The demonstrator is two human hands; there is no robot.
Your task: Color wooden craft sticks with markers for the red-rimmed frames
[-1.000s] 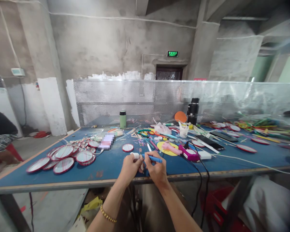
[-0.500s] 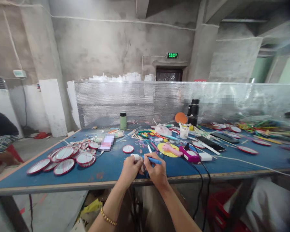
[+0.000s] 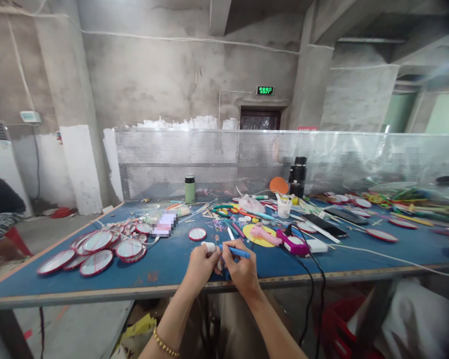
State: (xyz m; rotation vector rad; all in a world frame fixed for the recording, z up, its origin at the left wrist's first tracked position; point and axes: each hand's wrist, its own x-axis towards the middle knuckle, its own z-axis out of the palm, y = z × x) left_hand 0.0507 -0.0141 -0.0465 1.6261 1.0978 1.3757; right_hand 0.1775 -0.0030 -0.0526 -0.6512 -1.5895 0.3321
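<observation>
My left hand [image 3: 200,267] is closed near the front edge of the blue table [image 3: 164,267], its bandaged fingertip [image 3: 210,247] pointing up; it pinches a thin wooden stick [image 3: 217,241]. Beside it and touching it, my right hand [image 3: 243,269] is closed round a blue pen-like tool [image 3: 236,252], held like a pencil, whose tip meets the stick between both hands. A gold bracelet [image 3: 165,344] circles my left wrist.
Several red-rimmed round mirrors [image 3: 97,248] lie at the left, one [image 3: 197,234] just beyond my hands. A pink glue gun [image 3: 292,242] with black cords, a yellow disc [image 3: 260,235], phones [image 3: 324,224], a green flask [image 3: 189,189] and a black flask [image 3: 298,176] stand further back. Other people sit at left [image 3: 0,209] and right.
My hands have stayed together at the table's front edge with only slight finger shifts; the view has tilted a little, lowering the scene in the frame.
</observation>
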